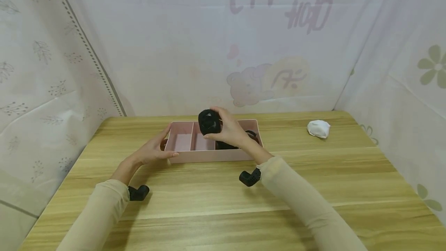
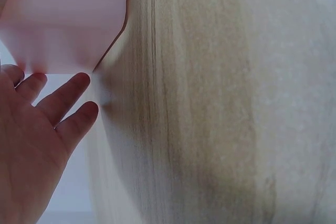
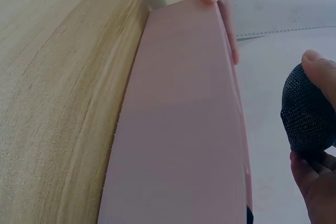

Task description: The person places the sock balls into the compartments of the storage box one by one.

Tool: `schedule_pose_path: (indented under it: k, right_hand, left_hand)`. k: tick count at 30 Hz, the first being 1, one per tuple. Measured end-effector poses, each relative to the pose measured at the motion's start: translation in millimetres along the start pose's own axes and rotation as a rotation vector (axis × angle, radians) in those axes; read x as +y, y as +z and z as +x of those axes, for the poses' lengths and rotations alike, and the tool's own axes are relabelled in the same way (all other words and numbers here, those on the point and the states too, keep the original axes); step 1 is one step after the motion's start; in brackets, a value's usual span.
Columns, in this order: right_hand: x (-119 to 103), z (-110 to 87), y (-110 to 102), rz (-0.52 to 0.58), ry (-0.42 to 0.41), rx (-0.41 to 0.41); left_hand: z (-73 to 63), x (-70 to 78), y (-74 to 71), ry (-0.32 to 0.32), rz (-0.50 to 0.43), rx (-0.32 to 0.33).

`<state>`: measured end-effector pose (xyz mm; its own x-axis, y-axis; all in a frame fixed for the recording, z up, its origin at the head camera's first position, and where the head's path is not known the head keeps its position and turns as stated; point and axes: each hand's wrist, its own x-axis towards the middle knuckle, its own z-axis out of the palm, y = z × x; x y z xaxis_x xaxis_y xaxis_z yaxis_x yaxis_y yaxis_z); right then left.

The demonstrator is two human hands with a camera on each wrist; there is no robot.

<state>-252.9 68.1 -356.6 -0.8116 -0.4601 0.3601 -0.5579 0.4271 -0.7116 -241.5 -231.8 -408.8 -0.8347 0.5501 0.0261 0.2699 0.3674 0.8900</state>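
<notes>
A pink divided storage box (image 1: 209, 156) sits near the table's back edge. My left hand (image 1: 153, 149) holds its left end, thumb at the front corner and fingers spread along the end wall; the left wrist view shows those fingers (image 2: 65, 98) touching the pink wall. Above the middle of the box, my right hand (image 1: 230, 129) grips a rolled-up black sock (image 1: 209, 122), whose knit (image 3: 307, 111) shows in the right wrist view. Dark items (image 1: 224, 145) lie in the right part of the box, partly hidden by the right hand. The two left compartments show bare floors.
A white rolled bundle (image 1: 318, 128), perhaps a sock, lies at the right rear of the wooden table (image 1: 209, 204). Patterned cloth (image 1: 167, 49) hangs behind and at both sides. A black camera mount (image 1: 250, 177) juts from the right wrist, another (image 1: 138, 193) from the left.
</notes>
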Motion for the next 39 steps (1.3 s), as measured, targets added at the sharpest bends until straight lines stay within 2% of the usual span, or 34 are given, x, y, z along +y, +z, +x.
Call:
schedule_pose_path:
  k: [5,15,26,39]
  right_hand:
    - [1.7,1.5,2.6,-0.07,0.007,-0.027]
    - [3.5,5.3,10.8,-0.215,-0.011,-0.087]
    - [-0.6,8.1,15.5,-0.282,0.041,-0.185]
    - [-5.4,16.4,21.8,-0.354,0.114,-0.26]
  left_hand:
    - [0.7,0.4,-0.3,0.009,-0.009,-0.006]
    - [-0.4,2.4,1.8,-0.016,-0.014,0.009]
    - [0.5,2.0,1.3,-0.01,-0.005,0.001]
    - [0.8,-1.0,0.8,0.002,0.008,0.01]
